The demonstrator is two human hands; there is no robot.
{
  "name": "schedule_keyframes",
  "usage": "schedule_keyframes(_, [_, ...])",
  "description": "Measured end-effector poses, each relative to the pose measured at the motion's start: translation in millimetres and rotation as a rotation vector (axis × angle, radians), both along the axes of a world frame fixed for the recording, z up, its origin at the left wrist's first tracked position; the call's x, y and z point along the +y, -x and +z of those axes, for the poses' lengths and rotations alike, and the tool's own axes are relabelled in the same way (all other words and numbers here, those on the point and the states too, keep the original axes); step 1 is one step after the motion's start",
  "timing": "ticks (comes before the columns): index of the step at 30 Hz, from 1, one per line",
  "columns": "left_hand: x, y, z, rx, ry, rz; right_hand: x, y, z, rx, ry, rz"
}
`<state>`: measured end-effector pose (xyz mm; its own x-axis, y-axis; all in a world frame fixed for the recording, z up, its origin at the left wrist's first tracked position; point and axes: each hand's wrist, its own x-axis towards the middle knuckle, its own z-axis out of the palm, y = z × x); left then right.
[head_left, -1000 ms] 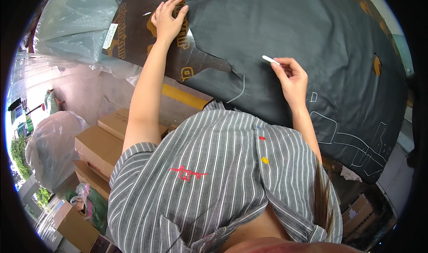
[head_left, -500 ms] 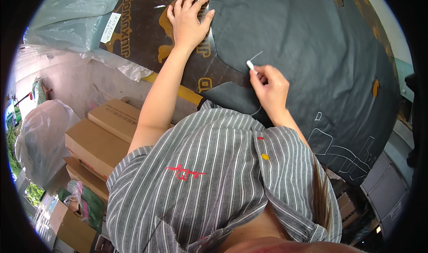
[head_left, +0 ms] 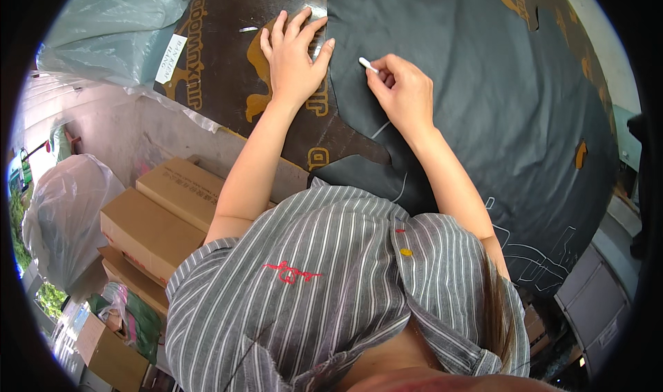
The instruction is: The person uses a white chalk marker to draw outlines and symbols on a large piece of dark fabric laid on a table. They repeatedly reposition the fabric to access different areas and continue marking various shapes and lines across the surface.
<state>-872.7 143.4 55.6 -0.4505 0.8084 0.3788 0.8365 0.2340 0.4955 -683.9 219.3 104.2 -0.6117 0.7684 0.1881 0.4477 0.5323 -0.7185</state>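
A large black sheet that looks like leather [head_left: 476, 102], with an uneven edge, covers much of a brown board [head_left: 228, 26] with yellow print. My left hand [head_left: 297, 57] lies on the board, fingers spread, its thumb at the sheet's left edge. To its right, my right hand [head_left: 404, 91] pinches a short white piece of chalk [head_left: 367, 64] above or on the sheet; contact of its tip cannot be made out. A short pale line [head_left: 380, 130] crosses the sheet below that hand. More pale outlines [head_left: 539, 257] run along the sheet's near right part.
Clear plastic sheeting [head_left: 114, 40] with a white label [head_left: 170, 58] covers the far left corner. Stacked cardboard boxes [head_left: 148, 230] and a full plastic bag [head_left: 69, 212] stand left, below the board. A grey cabinet [head_left: 597, 295] is at the right. The sheet has a hole [head_left: 581, 154].
My right hand has moved farther away and slightly left with the chalk, off the short pale line. The board, the sheet and my left hand appear lower in the picture.
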Motion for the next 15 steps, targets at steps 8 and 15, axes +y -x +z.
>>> schedule_keyframes(8, [-1, 1, 6, -0.040, 0.027, -0.014, 40, 22, 7, 0.022, 0.086, -0.027])
schedule_keyframes(15, [0, 0, 7, -0.058, 0.006, 0.013, 42, 27, 11, -0.045, 0.133, -0.011])
